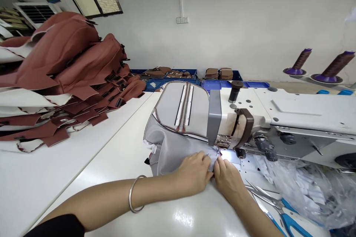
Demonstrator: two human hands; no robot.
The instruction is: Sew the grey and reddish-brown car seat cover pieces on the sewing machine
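Note:
A grey sewn cover (172, 148) lies on the white table, partly under the head of a sewing machine (236, 118). Its back panel carries two white strips beside a central seam. My left hand (194, 174) grips the cover's near edge, fingers bent over the fabric just left of the lit needle area. Close beside it, my right hand (228, 177) pinches the same edge right by the presser foot. The thumbs and the exact fold of fabric between the fingers are partly hidden.
Scissors (280, 207) with blue handles lie right of my right arm, beside crumpled clear plastic (308, 189). Reddish-brown covers (72, 59) are piled high at the left. Thread cones (330, 66) stand behind the machine. Blue crates (194, 74) line the wall.

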